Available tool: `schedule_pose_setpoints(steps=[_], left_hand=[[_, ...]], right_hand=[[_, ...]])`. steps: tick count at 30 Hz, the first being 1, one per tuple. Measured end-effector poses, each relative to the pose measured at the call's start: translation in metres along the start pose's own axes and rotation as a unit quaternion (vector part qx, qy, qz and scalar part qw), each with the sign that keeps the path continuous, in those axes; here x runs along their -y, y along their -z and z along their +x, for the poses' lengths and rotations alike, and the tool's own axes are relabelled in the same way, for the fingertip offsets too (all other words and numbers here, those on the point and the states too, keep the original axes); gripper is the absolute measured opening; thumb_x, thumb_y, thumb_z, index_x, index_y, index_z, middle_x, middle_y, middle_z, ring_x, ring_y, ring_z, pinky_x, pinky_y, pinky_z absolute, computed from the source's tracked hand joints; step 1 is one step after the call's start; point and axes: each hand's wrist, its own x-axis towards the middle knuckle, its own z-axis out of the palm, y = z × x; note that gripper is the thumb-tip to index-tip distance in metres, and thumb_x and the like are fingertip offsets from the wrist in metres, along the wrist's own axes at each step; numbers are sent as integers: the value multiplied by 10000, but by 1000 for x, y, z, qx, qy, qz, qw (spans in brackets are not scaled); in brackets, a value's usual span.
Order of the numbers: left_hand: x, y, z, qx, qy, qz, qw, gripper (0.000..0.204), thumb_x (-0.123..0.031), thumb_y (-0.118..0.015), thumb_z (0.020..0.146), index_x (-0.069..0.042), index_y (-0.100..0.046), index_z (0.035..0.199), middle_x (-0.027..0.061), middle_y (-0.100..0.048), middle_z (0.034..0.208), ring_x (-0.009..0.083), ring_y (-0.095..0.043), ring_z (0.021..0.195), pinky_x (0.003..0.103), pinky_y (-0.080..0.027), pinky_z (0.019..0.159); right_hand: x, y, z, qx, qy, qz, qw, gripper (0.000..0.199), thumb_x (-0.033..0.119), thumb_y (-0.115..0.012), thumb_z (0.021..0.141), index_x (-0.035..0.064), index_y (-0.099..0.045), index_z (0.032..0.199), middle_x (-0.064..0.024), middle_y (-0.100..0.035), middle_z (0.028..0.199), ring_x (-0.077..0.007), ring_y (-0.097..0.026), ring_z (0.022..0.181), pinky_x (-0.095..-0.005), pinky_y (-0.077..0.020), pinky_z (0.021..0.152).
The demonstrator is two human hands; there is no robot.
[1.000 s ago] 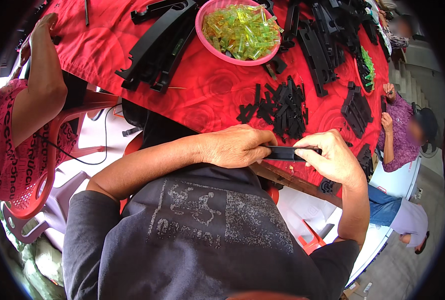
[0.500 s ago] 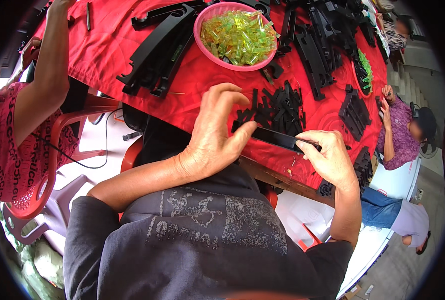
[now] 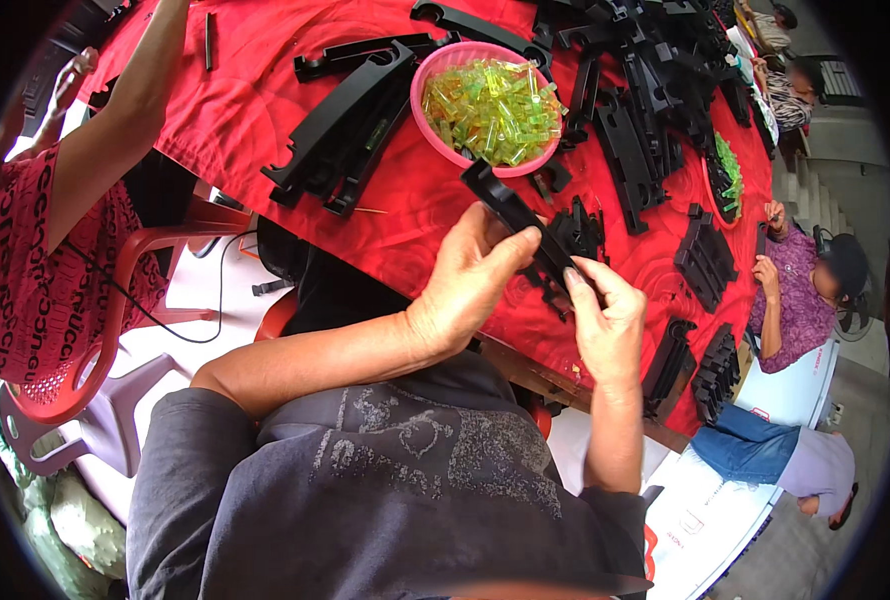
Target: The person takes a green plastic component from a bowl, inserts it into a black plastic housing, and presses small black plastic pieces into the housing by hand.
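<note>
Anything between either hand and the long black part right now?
Nothing visible: the left hand and the right hand both hold the long black part directly. Small black pieces lie on the red cloth beyond it, not in between.

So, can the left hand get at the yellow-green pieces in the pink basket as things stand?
Probably not without letting go: the left hand and right hand both hold a long black part. The pink basket is uncovered, though, leaving the yellow-green pieces exposed.

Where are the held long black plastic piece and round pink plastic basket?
Long black plastic piece [image 3: 508,204]: head view, on its body toward the far end.
Round pink plastic basket [image 3: 417,110]: head view, on its left rim.
</note>
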Motion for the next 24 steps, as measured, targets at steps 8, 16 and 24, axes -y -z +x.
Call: schedule_pose_setpoints(steps=[8, 16, 24], left_hand=[[12, -15, 37, -51, -87, 20, 995, 253, -36, -485, 991, 11, -482, 1240, 93, -616, 1132, 156, -599, 1049, 313, -500, 942], [19, -25, 54, -81, -104, 101, 986, 242, -24, -445, 996, 21, -455, 1234, 80, -609, 1001, 124, -613, 830, 265, -540, 744], [18, -34, 59, -66, -95, 77, 990, 235, -10, -431, 997, 21, -457, 1228, 75, -586, 937, 125, -614, 808, 273, -541, 746]], right_hand=[[-6, -57, 18, -146, 105, -40, 983, 135, 68, -624, 952, -38, -653, 1030, -178, -714, 821, -268, -731, 742, -362, -549, 652], [-12, -62, 21, -130, 80, -35, 988, 190, 158, -576, 997, -29, -575, 1034, -190, -691, 785, -325, -721, 730, -395, -522, 624], [-17, -62, 23, -160, 118, -25, 980, 386, 289, -678, 934, -37, -573, 1111, -193, -727, 1004, -275, -727, 917, -362, -548, 793]])
